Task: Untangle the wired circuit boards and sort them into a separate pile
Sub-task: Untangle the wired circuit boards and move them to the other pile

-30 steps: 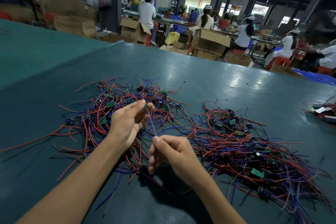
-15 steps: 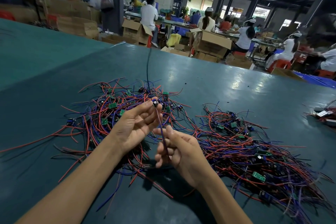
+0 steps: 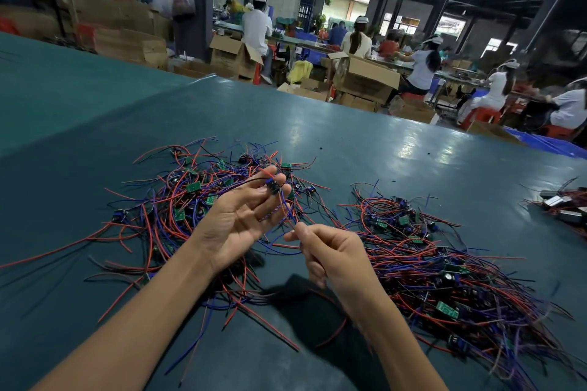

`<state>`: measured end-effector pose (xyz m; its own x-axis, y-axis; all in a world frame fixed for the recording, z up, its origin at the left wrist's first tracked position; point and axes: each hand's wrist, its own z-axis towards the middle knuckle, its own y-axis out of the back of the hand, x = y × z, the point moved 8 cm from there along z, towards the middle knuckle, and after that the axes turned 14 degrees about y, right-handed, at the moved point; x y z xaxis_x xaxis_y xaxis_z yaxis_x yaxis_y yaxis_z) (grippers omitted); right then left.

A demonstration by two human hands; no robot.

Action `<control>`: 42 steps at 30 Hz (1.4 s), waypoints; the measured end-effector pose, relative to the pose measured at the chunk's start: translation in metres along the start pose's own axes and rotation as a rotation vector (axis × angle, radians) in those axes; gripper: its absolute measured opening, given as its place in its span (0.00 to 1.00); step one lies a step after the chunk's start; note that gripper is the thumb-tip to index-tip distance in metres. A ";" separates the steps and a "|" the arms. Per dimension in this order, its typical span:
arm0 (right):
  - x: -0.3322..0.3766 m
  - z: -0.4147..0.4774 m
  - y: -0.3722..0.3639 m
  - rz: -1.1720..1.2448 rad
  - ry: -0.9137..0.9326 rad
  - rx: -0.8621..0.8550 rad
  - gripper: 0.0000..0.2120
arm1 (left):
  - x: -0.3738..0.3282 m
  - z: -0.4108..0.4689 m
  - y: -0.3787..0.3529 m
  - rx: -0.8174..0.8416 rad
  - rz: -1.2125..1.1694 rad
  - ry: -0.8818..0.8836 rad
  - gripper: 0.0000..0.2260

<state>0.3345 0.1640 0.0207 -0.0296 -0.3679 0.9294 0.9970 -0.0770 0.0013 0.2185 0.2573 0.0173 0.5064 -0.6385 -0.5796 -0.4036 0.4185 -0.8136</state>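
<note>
Two heaps of small green circuit boards with red, blue and black wires lie on the dark green table: a tangled pile (image 3: 187, 197) to the left and a second pile (image 3: 444, 270) to the right. Above the gap between them my left hand (image 3: 241, 225) is palm up, its fingertips holding one small wired board (image 3: 273, 187). That board's blue and red wires run down to my right hand (image 3: 330, 251), which pinches them between thumb and forefinger.
A few more wired parts (image 3: 562, 203) lie at the table's right edge. Beyond the table's far edge (image 3: 317, 98) stand open cardboard boxes (image 3: 365, 79), and several people in white sit at benches.
My left hand has opened out palm up and lifted the small board on its fingertips. My right hand has slid down along the wires and a little to the right.
</note>
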 end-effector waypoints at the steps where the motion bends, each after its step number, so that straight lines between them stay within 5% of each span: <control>1: 0.010 0.002 0.006 -0.116 0.035 0.015 0.14 | -0.001 0.000 0.000 0.005 -0.003 -0.006 0.16; 8: 0.094 -0.013 0.084 -0.657 0.127 0.015 0.10 | -0.003 0.002 0.012 -0.187 0.189 -0.030 0.06; 14: 0.136 -0.040 0.164 -0.934 -0.043 -0.073 0.01 | 0.015 0.000 0.002 -0.262 0.499 -0.011 0.04; 18: 0.132 -0.063 0.216 -1.112 -0.257 -0.155 0.04 | -0.003 -0.008 0.000 -0.421 0.781 -0.280 0.05; 23: 0.114 -0.078 0.250 -1.226 -0.429 -0.189 0.07 | -0.036 -0.043 -0.011 -0.887 1.543 -0.880 0.06; 24: 0.111 -0.076 0.249 -1.273 -0.445 -0.194 0.12 | -0.039 -0.043 -0.006 -1.000 1.671 -0.877 0.11; 26: 0.111 -0.068 0.242 -1.434 -0.432 -0.238 0.18 | -0.047 -0.035 0.024 -1.245 1.829 -0.551 0.21; 29: 0.117 -0.041 0.193 -1.397 -0.078 -0.348 0.14 | -0.049 -0.028 0.058 -1.328 1.936 -0.157 0.19; 34: 0.075 0.011 0.073 -1.173 0.318 -0.082 0.06 | -0.061 -0.028 0.062 -1.283 1.845 -0.197 0.08; 38: 0.014 0.031 0.016 -1.174 0.307 0.148 0.09 | -0.056 -0.031 0.051 -1.286 1.874 -0.301 0.06; 42: -0.022 0.017 -0.001 -1.197 0.282 0.252 0.12 | -0.047 -0.028 0.054 -1.311 1.941 -0.109 0.14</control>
<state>0.3352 0.1875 0.0066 -0.9072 -0.3773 0.1859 0.3198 -0.3317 0.8875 0.1511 0.2920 0.0018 -0.9157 -0.1132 -0.3855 -0.3509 -0.2420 0.9046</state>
